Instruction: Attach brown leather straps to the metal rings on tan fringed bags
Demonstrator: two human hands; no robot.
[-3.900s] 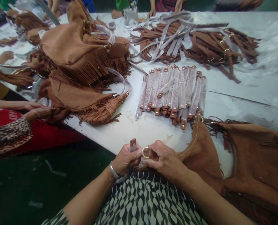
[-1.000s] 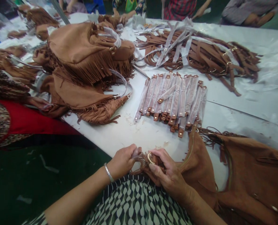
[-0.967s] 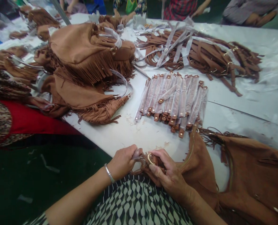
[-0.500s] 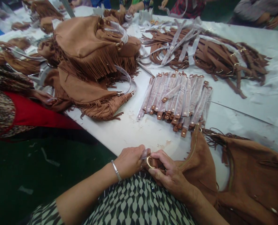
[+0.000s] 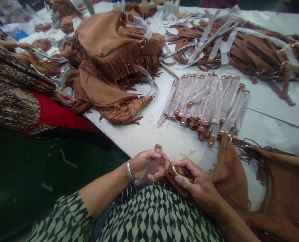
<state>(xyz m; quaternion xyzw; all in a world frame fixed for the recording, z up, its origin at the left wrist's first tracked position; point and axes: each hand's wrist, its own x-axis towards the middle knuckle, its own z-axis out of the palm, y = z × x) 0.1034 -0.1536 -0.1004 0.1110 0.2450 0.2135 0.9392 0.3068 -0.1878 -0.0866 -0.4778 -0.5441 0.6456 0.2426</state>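
Note:
My left hand (image 5: 149,166) is closed around a short strap (image 5: 153,164) in clear plastic wrap, its brown tab end sticking up past my thumb. Close beside it, my right hand (image 5: 193,176) pinches a gold ring (image 5: 175,169) between thumb and fingers. That ring sits at the end of a brown suede bag (image 5: 233,181), which spreads out to the right over the table edge. The strap's end and the ring are apart. Part of the bag's end is hidden behind my right fingers.
Several plastic-wrapped straps (image 5: 207,101) lie in a pile ahead. Fringed brown bags (image 5: 114,43) are heaped at the left on the white table (image 5: 129,139). Long brown straps (image 5: 255,50) lie at the back right. A co-worker in a red apron (image 5: 56,112) stands at the left.
My left hand has drawn back from the ring and turned, so the wrapped strap now stands up in it. My right hand keeps its hold on the ring. The view has shifted left.

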